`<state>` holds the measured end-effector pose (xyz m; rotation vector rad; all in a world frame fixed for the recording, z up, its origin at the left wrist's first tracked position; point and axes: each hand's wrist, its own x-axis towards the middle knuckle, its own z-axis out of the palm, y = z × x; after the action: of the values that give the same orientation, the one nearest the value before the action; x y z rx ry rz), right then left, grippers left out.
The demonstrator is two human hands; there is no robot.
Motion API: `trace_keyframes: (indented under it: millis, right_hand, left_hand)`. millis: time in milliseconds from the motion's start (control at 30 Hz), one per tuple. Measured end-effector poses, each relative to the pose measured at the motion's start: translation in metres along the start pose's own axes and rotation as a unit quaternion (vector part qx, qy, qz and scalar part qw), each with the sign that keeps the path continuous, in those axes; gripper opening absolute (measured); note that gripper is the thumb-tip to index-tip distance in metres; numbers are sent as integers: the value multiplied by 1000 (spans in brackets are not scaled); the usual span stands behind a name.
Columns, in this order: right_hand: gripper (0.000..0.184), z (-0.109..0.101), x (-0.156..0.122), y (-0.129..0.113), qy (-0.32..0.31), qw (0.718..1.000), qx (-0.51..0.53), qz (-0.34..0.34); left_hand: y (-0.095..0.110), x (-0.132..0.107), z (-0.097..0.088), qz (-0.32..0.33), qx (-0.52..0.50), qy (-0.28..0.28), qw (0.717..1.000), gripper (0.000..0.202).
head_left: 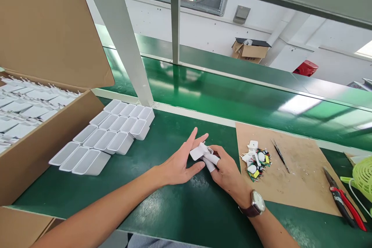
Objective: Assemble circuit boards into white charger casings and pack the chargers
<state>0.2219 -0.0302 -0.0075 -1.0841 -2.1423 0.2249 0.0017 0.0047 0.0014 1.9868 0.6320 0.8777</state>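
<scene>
Both my hands meet at the middle of the green table around a small white plastic shell [198, 151]. My left hand [180, 162] has its fingers stretched out, and the shell rests against its fingertips and thumb. My right hand [225, 170] wears white finger cots and pinches the shell from the right; a wristwatch [255, 203] sits on that wrist. Rows of the same white shells [107, 135] lie open side up to the left. A small heap of circuit boards with white parts [255, 161] lies just right of my right hand.
An open cardboard box [37, 139] full of white shells stands at the left. A brown board [299, 174] carries tweezers [280, 155] and red-handled cutters [344, 201]. A green fan [363, 176] is at the right edge. A green conveyor belt [247, 97] and grey posts [124, 38] lie behind.
</scene>
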Motion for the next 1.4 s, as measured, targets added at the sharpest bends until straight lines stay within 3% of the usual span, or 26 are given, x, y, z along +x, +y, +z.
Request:
trace_keyframes:
  millis: [200, 333, 467, 700, 933, 1233, 1400]
  right_hand:
    - [34, -1, 0, -4, 42, 999, 23, 26]
    - [34, -1, 1, -5, -11, 1000, -9, 10]
    - [36, 3, 0, -5, -27, 999, -21, 40]
    - [40, 5, 0, -8, -7, 998, -57, -7]
    - [34, 6, 1, -6, -80, 993, -79, 21]
    - [33, 6, -1, -3, -21, 999, 26, 42]
    - [34, 0, -4, 1, 9, 985, 134, 108]
  left_hand:
    - [-1, 1, 2, 21, -6, 25, 999, 113]
    - [-4, 2, 5, 34, 20, 74, 997, 101]
    - [-8, 4, 4, 33, 9, 126, 991, 92]
    - [-8, 5, 2, 13, -48, 137, 989, 89]
    - [-7, 4, 3, -1, -49, 139, 989, 89]
    - [-7, 5, 1, -3, -38, 131, 991, 87]
    - [-8, 6, 0, 2, -31, 131, 991, 86]
